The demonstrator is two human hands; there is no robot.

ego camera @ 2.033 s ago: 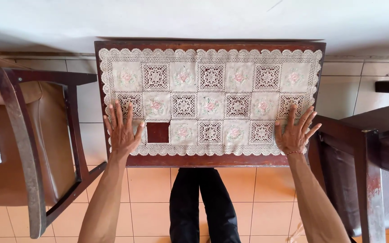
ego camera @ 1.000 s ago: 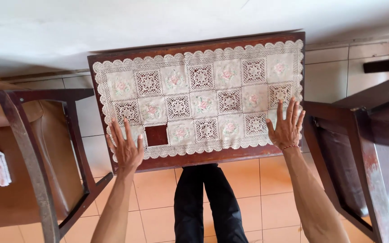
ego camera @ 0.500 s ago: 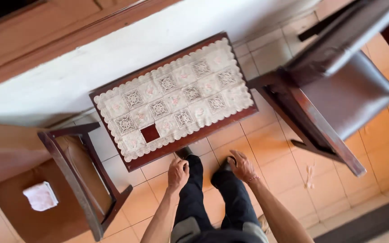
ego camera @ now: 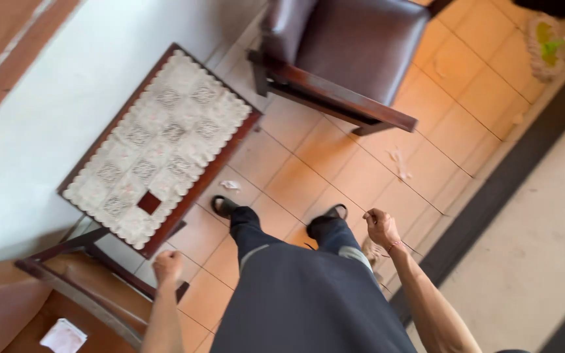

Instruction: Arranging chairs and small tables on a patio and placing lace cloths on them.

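A small dark wooden table (ego camera: 240,134) stands against a white wall, covered by a cream lace cloth (ego camera: 158,147) with one square gap showing the wood. My left hand (ego camera: 167,267) hangs beside my leg near the table's near corner, its fingers curled and holding nothing. My right hand (ego camera: 380,226) is also drawn back by my right hip, loosely closed, with a thin band at the wrist. Neither hand touches the table. My dark trousers and sandals show between them.
A dark brown armchair (ego camera: 354,46) with wooden arms stands to the right of the table. Another wooden chair (ego camera: 80,278) sits at lower left with a white folded cloth (ego camera: 63,336) on its seat. Scraps of litter (ego camera: 230,185) lie on the orange tiled floor.
Both hands have left the lace cloth and dropped to my sides. The view has swung away to the right, so the table now sits at the left.
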